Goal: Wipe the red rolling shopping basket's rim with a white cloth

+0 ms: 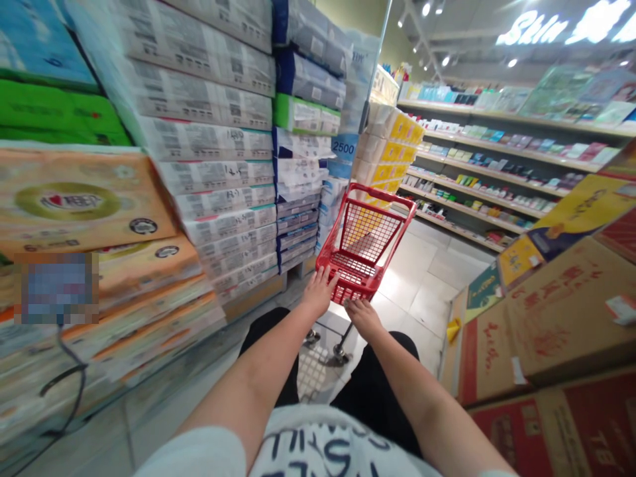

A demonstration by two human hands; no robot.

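A red plastic shopping cart [365, 242] stands in front of me in the aisle, its small wheels partly showing between my legs. My left hand [319, 291] is on the near left corner of its rim, the fingers laid over the red edge. On the near edge further right, my right hand [364, 317] has its fingers curled at the rim. Both hands touch the cart; the undersides of the fingers are hidden. Through its grid basket, no goods can be made out.
Tall stacks of wrapped paper packs [218, 132] line the left side, with orange tissue packs [84, 199] nearer me. Cardboard boxes [556, 318] are piled close on the right. Beyond the cart, tiled floor [422, 265] leads to shelves [497, 146] of small packaged goods.
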